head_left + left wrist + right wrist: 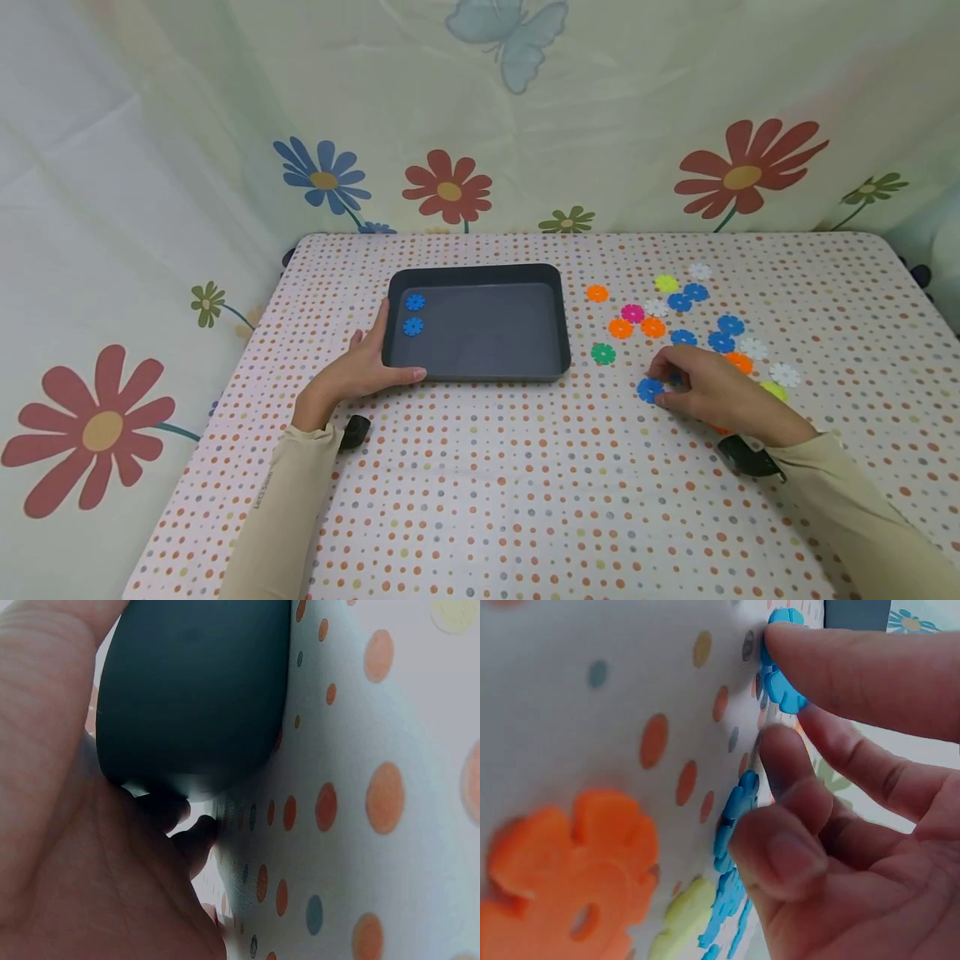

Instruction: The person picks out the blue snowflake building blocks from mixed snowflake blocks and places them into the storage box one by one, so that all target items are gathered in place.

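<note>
Two blue discs (413, 314) already lie in the grey tray (480, 373), near its left wall. Left hand (365, 367) grips tray's near-left corner, thumb along front rim, fingers up the side, prob. to keep it from sliding on the dotted surface (480, 500). Right hand (712, 392) is down on the surface w/ fingertips (795, 645) pinching a blue disc (649, 389); wrist view shows the finger pressing its edge, apparently to tip it up off the cloth since it lies flat. Rest of the loose discs (678, 321), orange, pink, green, white, yellow, more blue, sit scattered right of tray, just behind and beside that hand.
</note>
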